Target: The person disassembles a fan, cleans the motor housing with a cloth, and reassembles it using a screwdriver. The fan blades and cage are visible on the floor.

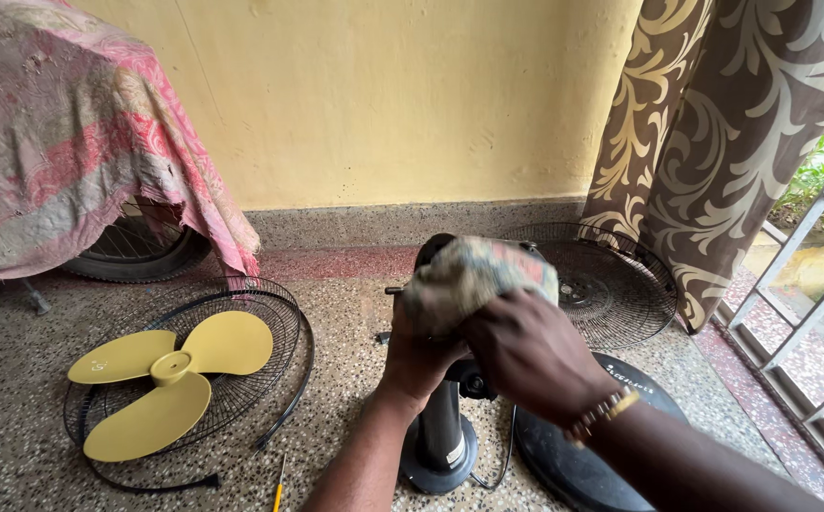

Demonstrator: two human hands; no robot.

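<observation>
Right grip (pixel 525 356) presses a soft, limp rag (pixel 478 275) onto the heavy, rigid fan motor (pixel 431 251); left grip (pixel 416 356) clasps its neck (1 steadying hold).

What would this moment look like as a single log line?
right hand: presses cloth on fan motor head | left hand: grips fan stand beneath | yellow blade lies on grille, left

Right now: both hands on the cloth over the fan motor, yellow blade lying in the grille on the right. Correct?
Not quite. The head view shows the yellow blade lying in the grille on the left, not the right. The rest holds: left hand and right hand are on the cloth over the fan motor.
</observation>
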